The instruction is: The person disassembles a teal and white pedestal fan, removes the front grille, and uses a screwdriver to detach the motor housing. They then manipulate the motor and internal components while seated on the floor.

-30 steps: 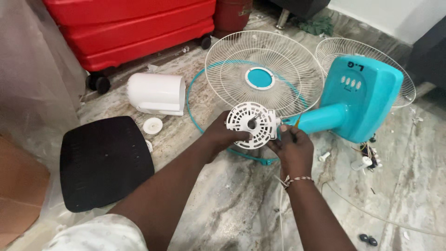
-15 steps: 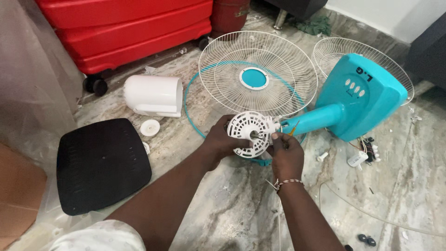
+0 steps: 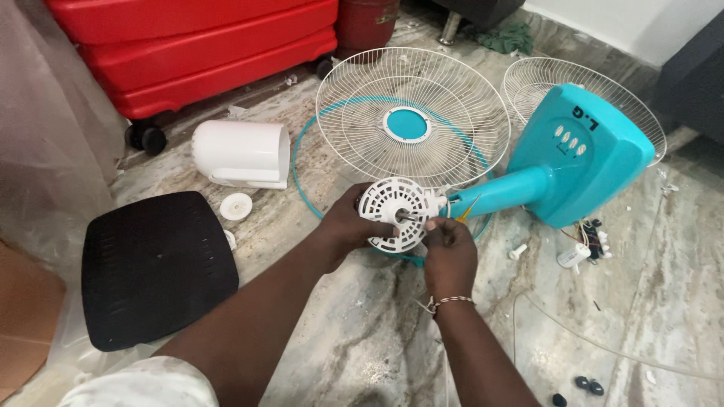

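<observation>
We see the left hand (image 3: 348, 226) wrapped around the left edge of a round white vented motor cover (image 3: 394, 212), fingers curled behind it so the disc stands tilted toward us just above the floor (image 3: 362, 332). The right hand (image 3: 450, 252) is pinched shut at the cover's right edge, fingertips (image 3: 431, 224) touching it where it meets the neck of the turquoise fan body (image 3: 581, 162); a thin yellow tool (image 3: 466, 209) pokes out just beyond those fingertips, though we cannot tell how it is held. A beaded bracelet (image 3: 445, 303) circles the right wrist.

The cover sits at the middle of the scene, at the near end of the turquoise neck. Beyond it lies a white wire grille with a turquoise centre disc (image 3: 411, 113), resting over a turquoise ring (image 3: 302, 169) on the floor. A second wire grille (image 3: 528, 87) lies far right, partly under the fan body. Loose wires and small parts (image 3: 584, 245) trail near the fan body's lower edge.

To the left lie a white cylindrical housing (image 3: 241, 153), a small white cap (image 3: 236, 206) and a black perforated panel (image 3: 154, 267). A red wheeled case (image 3: 204, 45) stands at the far left.
</observation>
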